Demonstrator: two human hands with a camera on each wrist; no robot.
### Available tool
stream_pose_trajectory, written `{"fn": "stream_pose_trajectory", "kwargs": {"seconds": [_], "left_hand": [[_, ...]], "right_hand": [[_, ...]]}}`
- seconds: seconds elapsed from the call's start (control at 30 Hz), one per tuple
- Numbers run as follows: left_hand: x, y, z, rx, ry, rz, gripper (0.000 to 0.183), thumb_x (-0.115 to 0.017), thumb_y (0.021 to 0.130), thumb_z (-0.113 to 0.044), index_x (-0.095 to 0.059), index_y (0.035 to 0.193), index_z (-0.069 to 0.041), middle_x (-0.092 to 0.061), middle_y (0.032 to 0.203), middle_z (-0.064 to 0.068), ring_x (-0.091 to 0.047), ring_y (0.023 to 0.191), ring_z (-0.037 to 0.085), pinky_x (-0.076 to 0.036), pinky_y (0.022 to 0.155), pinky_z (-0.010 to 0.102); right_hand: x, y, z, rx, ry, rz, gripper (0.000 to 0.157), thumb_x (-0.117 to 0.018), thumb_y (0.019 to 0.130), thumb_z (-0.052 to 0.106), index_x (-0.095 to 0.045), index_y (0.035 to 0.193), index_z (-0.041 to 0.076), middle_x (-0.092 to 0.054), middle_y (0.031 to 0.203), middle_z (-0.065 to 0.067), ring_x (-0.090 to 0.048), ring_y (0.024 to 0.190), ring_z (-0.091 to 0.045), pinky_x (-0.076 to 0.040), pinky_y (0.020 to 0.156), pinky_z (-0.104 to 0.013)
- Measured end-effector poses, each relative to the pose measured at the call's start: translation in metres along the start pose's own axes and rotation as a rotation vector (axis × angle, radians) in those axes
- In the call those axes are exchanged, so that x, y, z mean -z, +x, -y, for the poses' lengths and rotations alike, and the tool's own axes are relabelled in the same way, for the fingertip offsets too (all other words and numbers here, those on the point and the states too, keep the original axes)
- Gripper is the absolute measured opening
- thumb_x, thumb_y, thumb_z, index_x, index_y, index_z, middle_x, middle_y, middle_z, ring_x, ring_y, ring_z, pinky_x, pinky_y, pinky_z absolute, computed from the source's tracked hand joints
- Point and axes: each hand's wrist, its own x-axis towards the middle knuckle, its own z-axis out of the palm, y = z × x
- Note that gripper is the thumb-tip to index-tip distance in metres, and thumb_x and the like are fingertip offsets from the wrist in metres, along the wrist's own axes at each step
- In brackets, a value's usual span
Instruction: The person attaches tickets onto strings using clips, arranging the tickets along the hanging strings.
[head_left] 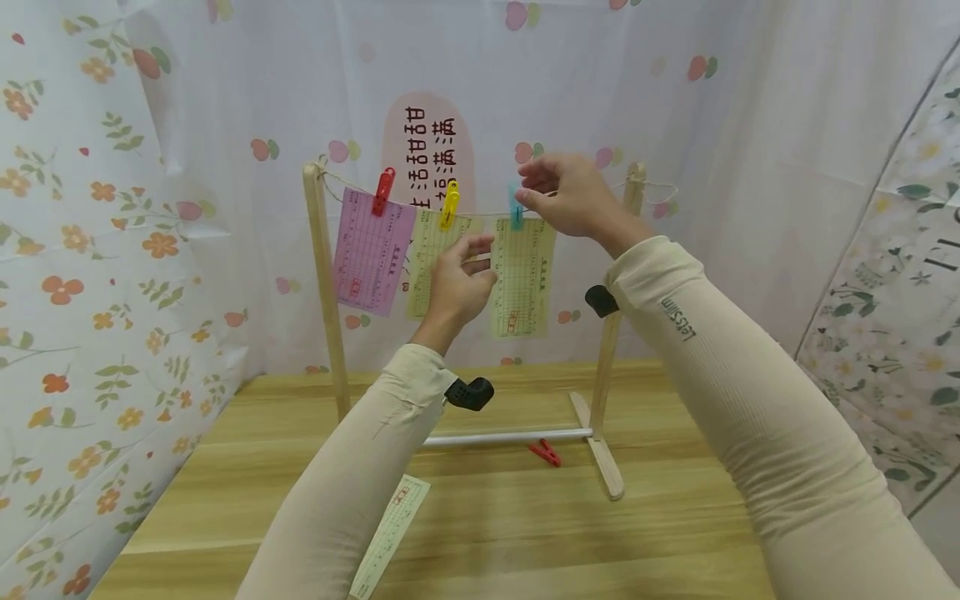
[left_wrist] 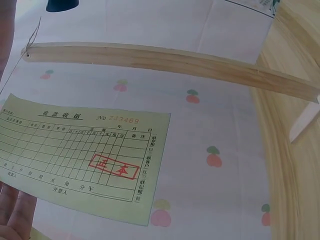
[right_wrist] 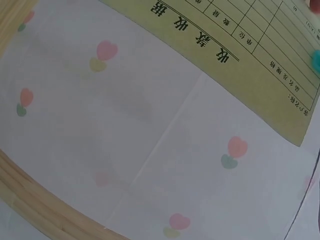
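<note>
A light blue clothespin (head_left: 517, 208) fastens a yellow-green receipt slip (head_left: 519, 279) to a string. My right hand (head_left: 566, 196) is raised right beside this clothespin, with thumb and fingertips apart. In the right wrist view the slip (right_wrist: 240, 45) fills the upper right, and the blue clothespin (right_wrist: 316, 61) just shows at the edge. My left hand (head_left: 462, 283) is at the slip's left edge, fingers loosely bent, overlapping a second yellow-green slip (head_left: 423, 275). That one hangs from a yellow clothespin (head_left: 450, 206). In the left wrist view, fingers (left_wrist: 22, 212) show below the slip (left_wrist: 85, 155).
A pink slip (head_left: 372, 254) hangs at the left from a red clothespin (head_left: 383, 192). The string runs between two wooden posts (head_left: 327, 292), joined low down by a pale bar (head_left: 510, 437). On the table (head_left: 660, 533) lie a red clothespin (head_left: 545, 452) and another slip (head_left: 392, 533).
</note>
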Motion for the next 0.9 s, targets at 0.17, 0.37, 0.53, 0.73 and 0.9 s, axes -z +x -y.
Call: {"fn": "stream_pose_trajectory", "kwargs": {"seconds": [0.17, 0.37, 0.53, 0.73, 0.9], "left_hand": [[0.004, -0.002, -0.001, -0.008, -0.017, 0.006, 0.039, -0.054, 0.088, 0.004, -0.059, 0.126, -0.005, -0.06, 0.123, 0.011, -0.062, 0.109, 0.022, -0.053, 0.084, 0.027], [0.01, -0.006, -0.001, -0.002, -0.055, 0.025, 0.033, -0.048, 0.096, -0.002, -0.057, 0.127, -0.003, -0.06, 0.123, 0.01, -0.061, 0.11, 0.022, -0.054, 0.083, 0.027], [0.016, -0.011, -0.002, -0.009, -0.036, 0.051, 0.031, -0.046, 0.1, -0.009, -0.056, 0.128, -0.003, -0.06, 0.124, 0.01, -0.061, 0.111, 0.022, -0.053, 0.086, 0.027], [0.025, -0.017, -0.002, 0.004, -0.026, 0.071, 0.031, -0.045, 0.1, -0.012, -0.057, 0.127, -0.003, -0.06, 0.125, 0.012, -0.06, 0.112, 0.024, -0.053, 0.088, 0.03], [0.033, -0.02, 0.002, 0.021, -0.032, 0.077, 0.031, -0.043, 0.1, -0.012, -0.057, 0.126, -0.002, -0.061, 0.122, 0.012, -0.061, 0.111, 0.026, -0.053, 0.087, 0.034]], "right_hand": [[0.001, -0.005, -0.002, 0.015, 0.03, -0.012, 0.039, -0.056, 0.098, 0.021, -0.055, 0.131, 0.001, -0.06, 0.126, -0.013, -0.058, 0.116, -0.025, -0.044, 0.1, -0.036], [0.0, -0.015, -0.005, -0.002, 0.105, -0.017, 0.041, -0.051, 0.101, 0.026, -0.053, 0.134, 0.003, -0.057, 0.133, -0.01, -0.053, 0.122, -0.024, -0.041, 0.103, -0.039], [-0.002, -0.024, -0.008, 0.007, 0.252, -0.04, 0.038, -0.046, 0.103, 0.022, -0.051, 0.135, 0.002, -0.054, 0.136, -0.011, -0.052, 0.123, -0.024, -0.041, 0.103, -0.037], [-0.008, -0.036, -0.018, 0.049, 0.472, -0.056, 0.038, -0.039, 0.104, 0.018, -0.048, 0.133, -0.005, -0.051, 0.134, -0.018, -0.051, 0.124, -0.03, -0.041, 0.103, -0.039], [-0.016, -0.045, -0.029, 0.048, 0.557, -0.044, 0.039, -0.035, 0.105, 0.017, -0.046, 0.132, -0.008, -0.05, 0.133, -0.023, -0.049, 0.125, -0.035, -0.039, 0.105, -0.045]]}}
